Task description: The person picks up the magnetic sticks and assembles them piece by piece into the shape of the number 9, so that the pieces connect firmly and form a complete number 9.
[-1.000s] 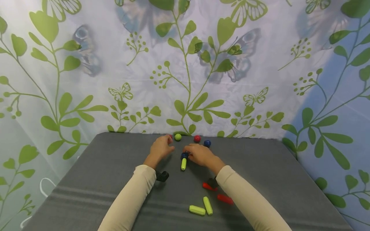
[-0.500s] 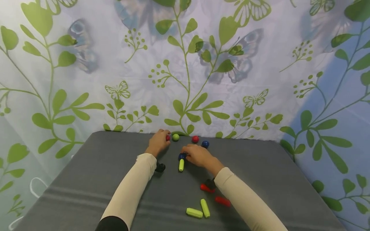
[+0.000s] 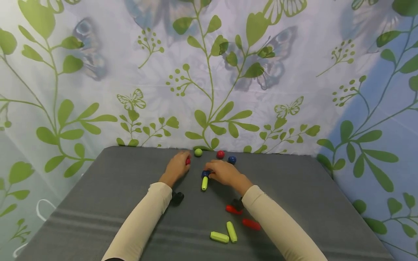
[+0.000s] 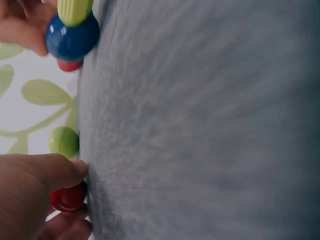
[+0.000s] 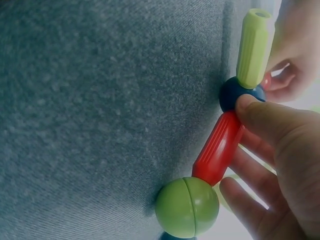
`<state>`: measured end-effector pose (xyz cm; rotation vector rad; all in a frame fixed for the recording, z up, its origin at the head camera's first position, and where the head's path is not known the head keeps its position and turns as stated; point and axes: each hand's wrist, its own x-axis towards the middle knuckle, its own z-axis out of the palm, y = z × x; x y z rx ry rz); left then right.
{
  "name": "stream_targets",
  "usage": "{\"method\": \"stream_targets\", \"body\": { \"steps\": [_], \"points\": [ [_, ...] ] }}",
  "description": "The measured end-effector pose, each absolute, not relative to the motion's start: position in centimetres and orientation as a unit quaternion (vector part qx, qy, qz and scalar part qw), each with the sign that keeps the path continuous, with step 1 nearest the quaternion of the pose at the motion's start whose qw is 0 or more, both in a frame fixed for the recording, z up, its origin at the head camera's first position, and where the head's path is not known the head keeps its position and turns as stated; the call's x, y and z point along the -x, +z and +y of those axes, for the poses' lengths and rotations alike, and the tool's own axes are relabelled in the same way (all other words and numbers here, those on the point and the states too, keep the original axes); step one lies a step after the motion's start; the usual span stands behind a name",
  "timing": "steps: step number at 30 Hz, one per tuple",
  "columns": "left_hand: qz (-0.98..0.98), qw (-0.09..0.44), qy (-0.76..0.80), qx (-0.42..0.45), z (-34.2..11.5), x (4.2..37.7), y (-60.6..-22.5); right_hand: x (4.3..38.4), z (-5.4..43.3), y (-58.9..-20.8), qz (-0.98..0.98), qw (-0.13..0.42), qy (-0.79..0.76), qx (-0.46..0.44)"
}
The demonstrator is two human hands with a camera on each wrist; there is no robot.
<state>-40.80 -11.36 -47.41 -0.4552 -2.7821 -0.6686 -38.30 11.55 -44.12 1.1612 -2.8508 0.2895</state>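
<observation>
Blue ball [image 3: 205,174], in the head view, sits near the middle of the grey desk [image 3: 287,188], with a lime rod [image 3: 204,183] pointing from it toward the near side. The right grip [image 3: 222,172] closes on it from the right. Farther left, the left grip [image 3: 176,167] holds a red ball [image 3: 188,161], left of a green ball [image 3: 198,152] at the far edge.

In the left wrist view, the left grip's thumb and fingers are clamped on the red ball, no wider apart than the ball itself.

In the right wrist view, the right grip pinches the blue ball, thumb in front; some fingers spread loosely. A red rod [image 5: 218,148] touches it and reaches a seamed green ball [image 5: 187,207]; since both rods meet at the blue ball, pinching there probably steadies them.
</observation>
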Motion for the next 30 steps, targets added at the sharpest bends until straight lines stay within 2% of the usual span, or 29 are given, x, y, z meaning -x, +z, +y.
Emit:
{"method": "stream_targets", "body": {
  "steps": [17, 23, 30],
  "points": [
    [-0.938, 0.071, -0.234, 0.247, -10.5, 32.9, -45.4, 38.3, 11.7, -43.7, -0.925, 0.017, 0.088, -0.368],
    [-0.918, 0.040, -0.261, 0.294, -9.4, 31.1, -45.7, 38.0, 11.8, -43.9, -0.924, 0.021, 0.095, -0.370],
    [-0.916, 0.044, -0.245, 0.314, -8.5, 29.8, -46.0, 37.8, 11.5, -43.7, -0.921, 0.023, 0.093, -0.379]
  ]
}}
